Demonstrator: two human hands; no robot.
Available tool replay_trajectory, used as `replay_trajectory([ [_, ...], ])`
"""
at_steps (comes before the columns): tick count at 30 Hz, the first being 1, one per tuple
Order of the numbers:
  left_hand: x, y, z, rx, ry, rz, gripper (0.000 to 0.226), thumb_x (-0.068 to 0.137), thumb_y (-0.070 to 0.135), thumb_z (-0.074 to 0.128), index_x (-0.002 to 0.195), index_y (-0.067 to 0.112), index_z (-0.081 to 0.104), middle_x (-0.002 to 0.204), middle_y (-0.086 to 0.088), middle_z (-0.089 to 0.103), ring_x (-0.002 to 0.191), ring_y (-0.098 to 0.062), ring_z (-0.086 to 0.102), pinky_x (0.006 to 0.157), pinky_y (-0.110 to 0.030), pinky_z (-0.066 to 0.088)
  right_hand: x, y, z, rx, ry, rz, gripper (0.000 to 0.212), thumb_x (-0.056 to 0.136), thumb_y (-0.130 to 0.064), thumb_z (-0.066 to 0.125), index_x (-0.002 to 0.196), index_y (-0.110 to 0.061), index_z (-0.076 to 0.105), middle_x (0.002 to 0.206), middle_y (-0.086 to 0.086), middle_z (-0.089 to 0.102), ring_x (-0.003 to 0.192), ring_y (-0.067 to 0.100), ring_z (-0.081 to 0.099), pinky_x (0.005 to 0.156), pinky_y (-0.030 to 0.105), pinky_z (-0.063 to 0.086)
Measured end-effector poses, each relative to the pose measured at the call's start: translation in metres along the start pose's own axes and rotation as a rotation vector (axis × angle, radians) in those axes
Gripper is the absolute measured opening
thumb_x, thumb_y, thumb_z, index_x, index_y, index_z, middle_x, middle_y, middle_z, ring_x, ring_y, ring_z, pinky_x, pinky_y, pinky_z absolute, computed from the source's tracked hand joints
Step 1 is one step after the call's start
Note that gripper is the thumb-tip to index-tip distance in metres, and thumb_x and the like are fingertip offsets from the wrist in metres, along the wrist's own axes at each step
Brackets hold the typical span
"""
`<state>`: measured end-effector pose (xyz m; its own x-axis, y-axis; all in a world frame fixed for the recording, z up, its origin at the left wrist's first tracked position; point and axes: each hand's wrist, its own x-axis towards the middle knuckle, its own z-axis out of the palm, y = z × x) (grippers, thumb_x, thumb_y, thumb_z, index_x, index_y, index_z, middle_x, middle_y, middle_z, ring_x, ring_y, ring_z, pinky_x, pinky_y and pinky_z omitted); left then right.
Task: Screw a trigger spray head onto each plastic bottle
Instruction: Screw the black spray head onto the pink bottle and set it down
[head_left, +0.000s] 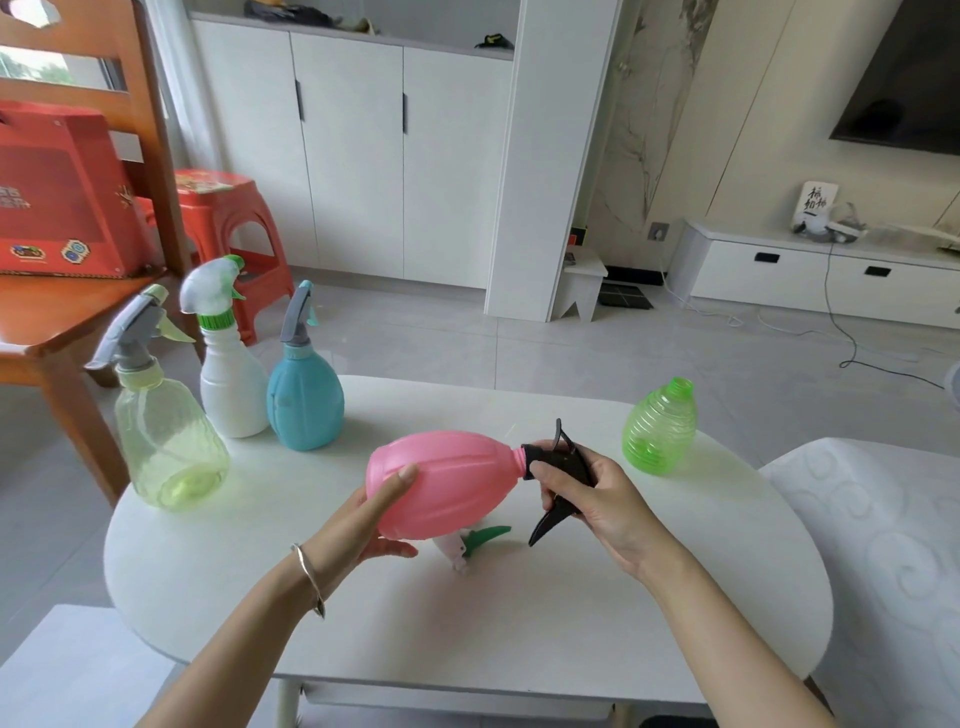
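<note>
My left hand (376, 519) holds a pink bottle (447, 480) on its side above the white table (519, 623), neck pointing right. My right hand (592, 499) grips a black trigger spray head (558, 462) whose collar sits at the pink bottle's neck. A green ribbed bottle (660, 428) stands open-necked at the right. A loose white spray head with a green trigger (475, 545) lies on the table under the pink bottle. At the left stand a pale yellow bottle (166, 441), a white bottle (231, 374) and a blue bottle (304, 395), each with a spray head on.
A wooden chair (67, 322) carrying a red box (62, 197) stands left of the table, with a red plastic stool (234, 218) behind it. A white patterned seat (893, 545) is close on the right. White cabinets stand further back.
</note>
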<state>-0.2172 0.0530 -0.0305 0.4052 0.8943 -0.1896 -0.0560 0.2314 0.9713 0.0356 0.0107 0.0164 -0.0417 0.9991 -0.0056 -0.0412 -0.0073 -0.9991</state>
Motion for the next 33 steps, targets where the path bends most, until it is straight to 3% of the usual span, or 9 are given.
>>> replay_trajectory([
  [5, -0.001, 0.0, -0.005, 0.064, 0.0, -0.036, 0.085, 0.05, 0.08, 0.061, 0.106, 0.016, 0.061, 0.063, -0.004, 0.067, 0.054, -0.016, 0.059, 0.052, -0.025, 0.053, 0.002, -0.002, -0.001, -0.144, -0.03, -0.069, 0.018, 0.078, -0.012, 0.074, 0.095, -0.019, 0.07, 0.072, -0.009, 0.067, 0.058, 0.011, 0.058, 0.063, 0.02, 0.051],
  [9, -0.001, 0.005, -0.009, 0.143, -0.015, 0.063, 0.085, 0.048, 0.077, 0.073, 0.116, 0.029, 0.059, 0.095, 0.007, 0.076, 0.083, -0.01, 0.07, 0.069, -0.022, 0.055, 0.006, -0.001, -0.003, -0.19, 0.018, -0.059, 0.014, 0.08, -0.016, 0.073, 0.092, -0.02, 0.068, 0.063, -0.008, 0.062, 0.056, 0.011, 0.054, 0.062, 0.019, 0.049],
  [13, -0.003, 0.006, -0.012, 0.111, -0.119, 0.109, 0.081, 0.056, 0.056, 0.084, 0.127, 0.038, 0.05, 0.119, 0.005, 0.069, 0.11, -0.015, 0.065, 0.084, -0.028, 0.057, 0.007, 0.0, -0.003, -0.163, 0.038, -0.053, 0.009, 0.081, -0.021, 0.072, 0.089, -0.024, 0.07, 0.057, -0.003, 0.059, 0.057, 0.01, 0.054, 0.062, 0.015, 0.048],
  [19, -0.006, 0.014, -0.006, 0.019, -0.082, -0.011, 0.107, 0.044, 0.083, 0.065, 0.138, 0.048, 0.029, 0.13, -0.004, 0.056, 0.098, -0.018, 0.071, 0.071, -0.032, 0.059, 0.006, 0.004, 0.0, -0.113, 0.025, -0.006, 0.009, 0.078, -0.027, 0.074, 0.087, -0.025, 0.072, 0.057, -0.002, 0.057, 0.056, 0.011, 0.053, 0.06, 0.016, 0.048],
  [21, -0.005, 0.014, -0.009, 0.037, -0.095, 0.096, 0.108, 0.05, 0.067, 0.079, 0.143, 0.047, 0.027, 0.137, 0.004, 0.051, 0.11, -0.017, 0.065, 0.079, -0.031, 0.058, 0.006, 0.002, -0.003, -0.075, 0.043, 0.025, 0.024, 0.069, -0.036, 0.076, 0.089, -0.022, 0.072, 0.059, -0.004, 0.058, 0.055, 0.01, 0.053, 0.061, 0.018, 0.047],
  [24, -0.007, 0.013, -0.01, 0.06, -0.177, 0.18, 0.087, 0.066, 0.042, 0.083, 0.14, 0.031, 0.039, 0.135, -0.002, 0.058, 0.12, -0.02, 0.06, 0.09, -0.025, 0.052, 0.007, 0.0, -0.006, -0.044, 0.035, 0.058, 0.033, 0.067, -0.037, 0.075, 0.094, -0.018, 0.071, 0.063, -0.002, 0.059, 0.055, 0.01, 0.053, 0.062, 0.021, 0.046],
  [26, -0.009, 0.012, -0.006, 0.056, -0.198, 0.118, 0.088, 0.065, 0.061, 0.075, 0.139, 0.031, 0.038, 0.134, -0.002, 0.059, 0.121, -0.018, 0.059, 0.092, -0.026, 0.052, 0.007, 0.002, -0.005, -0.055, 0.03, 0.064, 0.028, 0.075, -0.028, 0.075, 0.098, -0.012, 0.069, 0.065, 0.001, 0.058, 0.054, 0.011, 0.053, 0.06, 0.02, 0.048],
  [29, -0.011, 0.013, -0.001, 0.082, -0.094, -0.002, 0.108, 0.043, 0.085, 0.064, 0.136, 0.044, 0.028, 0.129, 0.002, 0.056, 0.11, -0.016, 0.064, 0.081, -0.03, 0.058, 0.007, 0.005, -0.002, -0.093, 0.052, 0.063, 0.021, 0.08, -0.021, 0.072, 0.097, -0.01, 0.068, 0.059, -0.005, 0.057, 0.052, 0.01, 0.053, 0.057, 0.018, 0.048],
  [33, -0.006, 0.013, -0.008, 0.067, -0.1, 0.168, 0.098, 0.06, 0.05, 0.083, 0.143, 0.039, 0.032, 0.136, 0.002, 0.056, 0.118, -0.017, 0.061, 0.093, -0.032, 0.053, 0.008, 0.002, -0.005, -0.06, 0.084, 0.077, 0.015, 0.08, -0.024, 0.072, 0.093, -0.018, 0.071, 0.066, -0.002, 0.059, 0.055, 0.009, 0.054, 0.06, 0.018, 0.049],
])
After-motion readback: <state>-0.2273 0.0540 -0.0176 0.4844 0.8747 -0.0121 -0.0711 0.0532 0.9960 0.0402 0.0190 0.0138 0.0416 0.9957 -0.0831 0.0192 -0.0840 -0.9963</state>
